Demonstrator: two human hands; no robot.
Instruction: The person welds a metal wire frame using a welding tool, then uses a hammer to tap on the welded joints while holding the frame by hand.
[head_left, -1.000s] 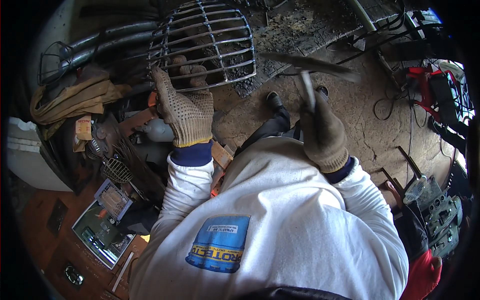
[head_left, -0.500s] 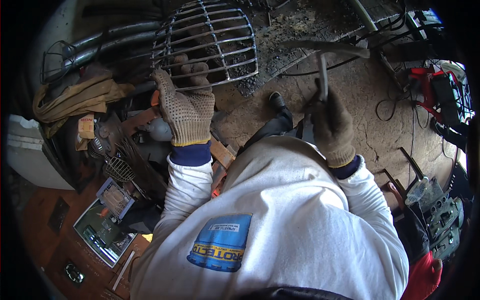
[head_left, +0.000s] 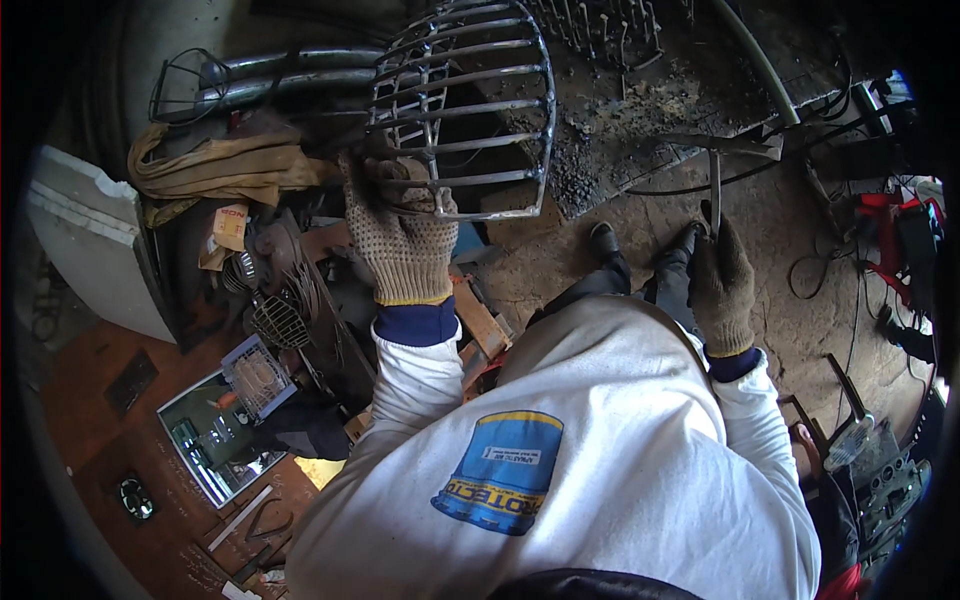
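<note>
My left hand (head_left: 405, 240), in a dotted knit work glove, is closed on the lower left corner of a curved cage-like grille (head_left: 492, 214) of welded metal rods. The grille stands tilted up at the near left edge of a dark worktable (head_left: 665, 115). My right hand (head_left: 724, 290), gloved as well, grips the handle of a chipping hammer (head_left: 715, 180). The hammer points away from me, its long thin head lying crosswise near the table's edge. A gap separates the hammer from the grille. My left fingertips are partly hidden behind the rods.
Black crumbly debris and upright rods cover parts of the worktable. At left are bent metal tubes (head_left: 290, 92), a tan cloth (head_left: 220, 172), a white panel (head_left: 95, 245) and a small round grille (head_left: 280, 321). Red equipment (head_left: 882, 240) and cables lie right.
The whole view has shifted, so the grille and my left hand appear farther right and turned. My right hand has moved right and lower with the hammer. Both grips stay closed.
</note>
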